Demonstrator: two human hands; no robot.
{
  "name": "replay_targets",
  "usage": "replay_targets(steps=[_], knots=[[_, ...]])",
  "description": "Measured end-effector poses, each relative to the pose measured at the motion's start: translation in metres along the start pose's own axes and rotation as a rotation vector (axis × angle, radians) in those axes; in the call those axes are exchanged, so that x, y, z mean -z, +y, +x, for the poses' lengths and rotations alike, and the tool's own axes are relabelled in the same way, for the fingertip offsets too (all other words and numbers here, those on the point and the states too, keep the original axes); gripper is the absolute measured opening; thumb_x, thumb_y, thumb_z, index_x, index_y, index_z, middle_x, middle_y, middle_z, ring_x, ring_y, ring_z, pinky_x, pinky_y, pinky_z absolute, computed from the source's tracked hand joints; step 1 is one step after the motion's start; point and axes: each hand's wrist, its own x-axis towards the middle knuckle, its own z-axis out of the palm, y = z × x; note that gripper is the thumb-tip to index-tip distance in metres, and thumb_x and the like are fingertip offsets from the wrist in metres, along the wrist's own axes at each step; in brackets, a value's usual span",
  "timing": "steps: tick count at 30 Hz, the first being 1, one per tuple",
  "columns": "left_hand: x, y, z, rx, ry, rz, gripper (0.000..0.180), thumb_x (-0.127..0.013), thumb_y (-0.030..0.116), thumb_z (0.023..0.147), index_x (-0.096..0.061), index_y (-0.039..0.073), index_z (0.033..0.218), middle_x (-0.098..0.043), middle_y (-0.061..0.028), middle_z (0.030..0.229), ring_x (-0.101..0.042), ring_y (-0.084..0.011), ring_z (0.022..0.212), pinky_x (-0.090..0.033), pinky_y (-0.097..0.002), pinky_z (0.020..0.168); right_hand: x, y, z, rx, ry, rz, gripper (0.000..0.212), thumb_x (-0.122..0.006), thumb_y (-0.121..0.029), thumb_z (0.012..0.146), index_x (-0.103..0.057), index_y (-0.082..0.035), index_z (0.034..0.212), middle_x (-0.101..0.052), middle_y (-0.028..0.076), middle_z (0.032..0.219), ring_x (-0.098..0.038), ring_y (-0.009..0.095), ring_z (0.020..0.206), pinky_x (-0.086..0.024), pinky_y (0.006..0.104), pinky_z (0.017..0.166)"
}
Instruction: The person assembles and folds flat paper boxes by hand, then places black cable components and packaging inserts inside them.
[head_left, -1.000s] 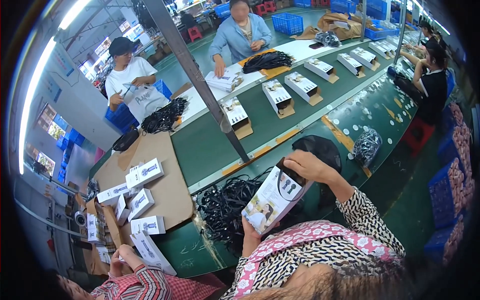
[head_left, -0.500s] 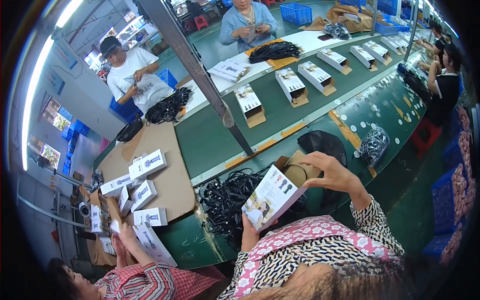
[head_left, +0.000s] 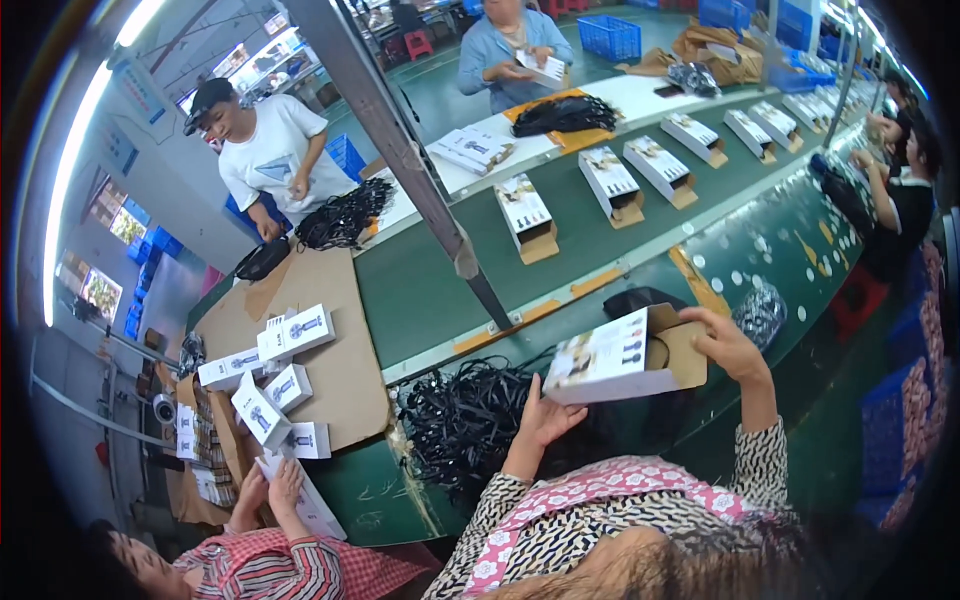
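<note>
A white printed cardboard box (head_left: 605,360) is tilted in front of me, its open end with brown inner flaps facing right. My left hand (head_left: 545,420) is at its closed end, palm up, with fingers and thumb around the lower corner. With bent fingers, my right hand (head_left: 732,345) grips the flap edge at the open end. Inside the opening a dark curved edge shows; I cannot make out what it belongs to. Beside my left hand lies a heap of black straps or cords (head_left: 465,425) on the green table.
Open boxes (head_left: 525,215) stand in a row on the green conveyor (head_left: 430,300) beyond a metal rail. A slanted post (head_left: 400,150) rises before it. Packed boxes (head_left: 295,335) lie on cardboard at left, near a co-worker's hands (head_left: 270,490). A clear bag (head_left: 760,315) sits at right.
The box has moved right and swung flatter, its open end now pointing right. My right hand has gone right with it. The co-worker at left has lowered their hands onto a box.
</note>
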Motion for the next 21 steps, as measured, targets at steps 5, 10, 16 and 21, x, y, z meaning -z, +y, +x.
replay_targets(steps=[5,10,16,21], knots=[[0.019,0.009,-0.024,-0.114,0.307,0.526,0.052,-0.047,0.042,0.091,-0.044,0.002,0.123,-0.057,-0.0145,0.111,-0.058,-0.0228,0.096,-0.048,-0.034,0.083,0.005,0.014,0.055,0.105,0.181,-0.007,0.038,-0.051,-0.006,0.083,-0.046,0.0,0.121,-0.054,0.002,0.092,-0.049,0.004,0.073,-0.039,0.0177,0.058],[0.03,0.003,-0.057,-0.131,0.501,0.71,0.038,-0.053,0.026,0.091,-0.047,0.002,0.12,-0.058,-0.0103,0.104,-0.057,-0.0158,0.089,-0.048,-0.0273,0.079,-0.066,-0.004,0.189,0.361,0.262,0.099,0.041,-0.049,-0.007,0.086,-0.041,0.001,0.125,-0.054,0.006,0.101,-0.052,0.01,0.081,-0.043,0.0225,0.067],[0.04,-0.007,-0.037,-0.125,0.649,0.762,0.035,-0.051,0.026,0.092,-0.049,0.0,0.116,-0.06,-0.0089,0.101,-0.057,-0.0133,0.086,-0.047,-0.0257,0.077,-0.128,0.099,0.281,0.275,0.063,-0.433,0.055,-0.058,-0.025,0.083,-0.034,0.004,0.124,-0.055,0.031,0.099,-0.056,0.048,0.085,-0.046,0.0486,0.075],[0.042,-0.007,-0.03,-0.091,0.694,0.896,0.033,-0.051,0.025,0.091,-0.052,0.0,0.112,-0.061,-0.01,0.099,-0.057,-0.0129,0.083,-0.047,-0.0246,0.073,-0.159,0.17,0.19,0.145,-0.082,-0.956,0.026,-0.058,-0.022,0.082,-0.046,-0.002,0.093,-0.052,0.017,0.09,-0.059,0.039,0.077,-0.049,0.0436,0.063]])
